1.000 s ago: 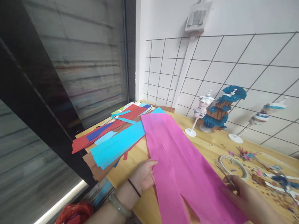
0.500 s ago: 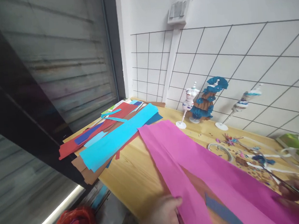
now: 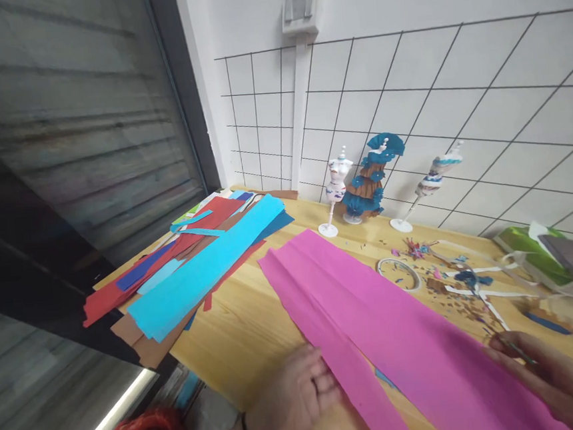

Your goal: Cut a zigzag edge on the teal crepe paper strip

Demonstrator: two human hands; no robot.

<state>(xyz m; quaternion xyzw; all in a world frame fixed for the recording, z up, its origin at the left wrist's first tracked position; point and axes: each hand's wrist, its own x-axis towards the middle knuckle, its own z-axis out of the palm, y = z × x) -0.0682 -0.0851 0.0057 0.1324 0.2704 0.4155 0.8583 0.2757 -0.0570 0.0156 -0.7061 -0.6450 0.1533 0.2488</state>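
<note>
A long pink crepe paper sheet [image 3: 375, 307] lies slantwise over the table, split toward me into a narrow left strip and a wider right part. My left hand [image 3: 297, 395] is at the left edge of the narrow strip, palm turned up. Its fingers curl loosely, with the tips against or under the paper's edge; nothing shows gripped in them. My right hand [image 3: 546, 373] is closed on a slim dark metal tool that looks like scissors [image 3: 516, 347], at the sheet's right edge. The fingers hide most of the tool.
Bright blue paper [image 3: 211, 268] tops a pile of red, brown and blue sheets at left. Small dress forms [image 3: 336, 184] stand near the wall grid, one dressed in blue and brown. A tape roll [image 3: 399, 275], scraps [image 3: 454, 300] and a green packet [image 3: 533, 253] lie at right.
My left hand has turned palm up, and its thumb no longer presses on top of the pink strip. My right hand has come further into view. The whole view has shifted.
</note>
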